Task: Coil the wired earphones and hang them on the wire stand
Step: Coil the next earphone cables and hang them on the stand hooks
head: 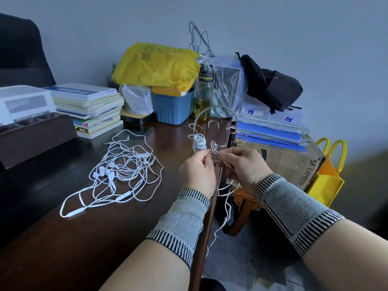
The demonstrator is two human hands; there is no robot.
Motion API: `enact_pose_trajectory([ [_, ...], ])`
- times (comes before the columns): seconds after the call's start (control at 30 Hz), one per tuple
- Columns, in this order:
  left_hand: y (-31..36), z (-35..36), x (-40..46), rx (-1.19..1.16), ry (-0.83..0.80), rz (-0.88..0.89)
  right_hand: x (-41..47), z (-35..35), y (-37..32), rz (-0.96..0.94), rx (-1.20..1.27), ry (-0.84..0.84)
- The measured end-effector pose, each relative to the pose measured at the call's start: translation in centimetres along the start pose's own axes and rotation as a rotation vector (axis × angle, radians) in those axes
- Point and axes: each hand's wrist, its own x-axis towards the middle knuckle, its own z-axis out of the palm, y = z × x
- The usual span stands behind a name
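The left hand and the right hand meet in front of the wire stand, each pinching the white earphone cord between curled fingers at a small knot beside one of the stand's hooks; its loose end trails down toward six o'clock, past the edge of the dark table. A coiled earphone bundle hangs on the stand at eleven o'clock from the hands. At nine o'clock a tangle of earphones lies on the table. Toward twelve o'clock stand a blue bin and a bottle.
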Motion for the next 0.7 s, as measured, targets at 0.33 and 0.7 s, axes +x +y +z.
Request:
enact_pose_trajectory([
  [0.33,0.51,-0.44,-0.22,-0.096,-0.023,-0.050,0.47,0.39,0.77,-0.049,-0.103,-0.015],
  [0.7,0.43,-0.30,0.00,-0.186,0.077,0.071,0.66,0.44,1.03,-0.092,-0.127,0.022],
])
